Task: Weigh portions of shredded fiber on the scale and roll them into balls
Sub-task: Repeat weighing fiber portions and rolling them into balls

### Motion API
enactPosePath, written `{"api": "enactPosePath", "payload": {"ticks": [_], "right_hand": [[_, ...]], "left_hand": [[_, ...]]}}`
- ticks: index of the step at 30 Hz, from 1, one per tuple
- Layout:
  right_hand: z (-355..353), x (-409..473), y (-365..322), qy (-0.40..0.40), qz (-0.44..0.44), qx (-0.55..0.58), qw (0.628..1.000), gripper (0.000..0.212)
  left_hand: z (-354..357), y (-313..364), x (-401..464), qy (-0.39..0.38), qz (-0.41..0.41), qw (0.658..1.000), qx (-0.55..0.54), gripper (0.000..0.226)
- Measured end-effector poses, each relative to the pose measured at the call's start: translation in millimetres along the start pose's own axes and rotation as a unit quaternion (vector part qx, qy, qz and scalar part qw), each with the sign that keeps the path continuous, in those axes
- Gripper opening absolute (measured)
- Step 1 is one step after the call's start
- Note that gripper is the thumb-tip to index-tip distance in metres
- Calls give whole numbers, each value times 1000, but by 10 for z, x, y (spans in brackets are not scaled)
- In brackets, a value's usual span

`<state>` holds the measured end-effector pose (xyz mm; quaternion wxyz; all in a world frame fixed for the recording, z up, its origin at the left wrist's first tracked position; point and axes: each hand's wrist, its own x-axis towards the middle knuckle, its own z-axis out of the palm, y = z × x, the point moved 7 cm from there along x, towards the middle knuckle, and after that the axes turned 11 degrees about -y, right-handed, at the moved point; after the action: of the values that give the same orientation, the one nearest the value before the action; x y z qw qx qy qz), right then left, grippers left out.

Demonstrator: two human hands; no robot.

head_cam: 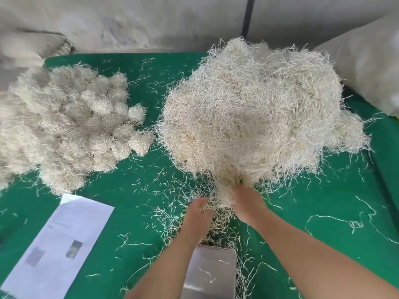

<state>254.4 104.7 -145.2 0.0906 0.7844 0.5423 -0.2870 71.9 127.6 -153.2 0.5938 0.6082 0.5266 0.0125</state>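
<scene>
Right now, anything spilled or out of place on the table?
Loose strands are scattered across the green table, thickest near both hands, and a few lie on the scale pan. The printed sheet lies askew at the left. Nothing looks damaged.

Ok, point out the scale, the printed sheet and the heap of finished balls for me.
scale [212,270], head view, on the bare metal pan.
sheet [58,244], head view, on its white middle.
balls [71,130], head view, on the heap's middle.
</scene>
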Motion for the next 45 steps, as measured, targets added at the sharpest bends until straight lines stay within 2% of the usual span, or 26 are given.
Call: {"api": "enactPosePath", "payload": {"ticks": [2,4,6,7,8,10,11,13,15,16,18,21,22,23,25,26,28,30,32,34,35,37,39,40,42,45], "right_hand": [[90,-148,-73,-9,-23,27,999,48],[262,-340,-186,-80,-62,129,986,46],[311,-598,-333,-139,-110,270,946,49],[238,-725,-402,-134,-140,337,921,43],[140,-854,-457,-122,-165,394,896,33],[-18,-1102,-538,-130,-192,492,839,18],[-76,-1218,-579,-148,-205,531,809,19],[-103,-1415,-613,-191,-216,569,770,24],[-88,-1507,-540,-186,-209,567,775,25],[-96,-1508,-469,-154,-198,571,781,25],[-135,-1470,-262,-39,-135,594,792,31],[-200,-1441,32,141,-50,630,762,68],[-256,-1439,30,163,-74,605,776,86],[-313,-1426,-7,169,-115,539,817,106],[-435,-1400,-154,189,-183,297,918,127],[-502,-1412,-254,202,-205,207,935,126],[-620,-1464,-336,234,-202,175,935,110],[-734,-1559,-333,295,-175,182,921,91],[-798,-1651,-311,338,-166,195,906,83],[-813,-1716,-268,354,-165,226,892,74],[-818,-1734,-250,350,-163,259,886,71],[-840,-1741,-240,306,-163,358,867,66],[-847,-1723,-292,232,-174,444,848,70],[-845,-1709,-325,196,-179,466,844,71],[-830,-1675,-358,123,-188,507,832,67],[-921,-1686,-256,111,-181,567,796,49]], "left_hand": [[46,48,-18,-4,2,999,-39,51],[108,139,0,-12,-1,996,-92,56],[143,210,-13,-8,-44,993,-108,62],[187,208,11,-26,-66,993,-98,67],[275,221,4,-74,-78,982,-153,74],[399,261,-69,-174,-85,903,-383,91],[416,358,-143,-213,-81,870,-437,95],[358,559,-230,-234,-52,866,-438,92],[297,713,-301,-179,-25,919,-351,77],[270,765,-349,-134,-19,938,-320,63],[238,791,-437,-35,-10,946,-321,38],[149,890,-679,26,56,981,-185,36],[155,931,-780,16,89,988,-128,39],[170,962,-887,-1,121,990,-69,42],[149,984,-1072,10,185,976,111,50],[121,1005,-1167,46,203,951,229,53],[2,1072,-1314,109,209,905,354,55],[-181,1064,-1396,106,186,925,313,58],[-418,971,-1436,65,142,983,101,49],[-604,838,-1395,75,117,988,-70,29],[-674,807,-1400,105,106,986,-79,21],[-653,803,-1363,96,119,985,-80,46],[-430,836,-1272,-23,163,977,-137,68],[-294,848,-1235,-94,178,967,-160,68],[-175,857,-1171,-147,205,955,-157,53],[-296,828,-1021,-49,179,973,-140,17]]}}
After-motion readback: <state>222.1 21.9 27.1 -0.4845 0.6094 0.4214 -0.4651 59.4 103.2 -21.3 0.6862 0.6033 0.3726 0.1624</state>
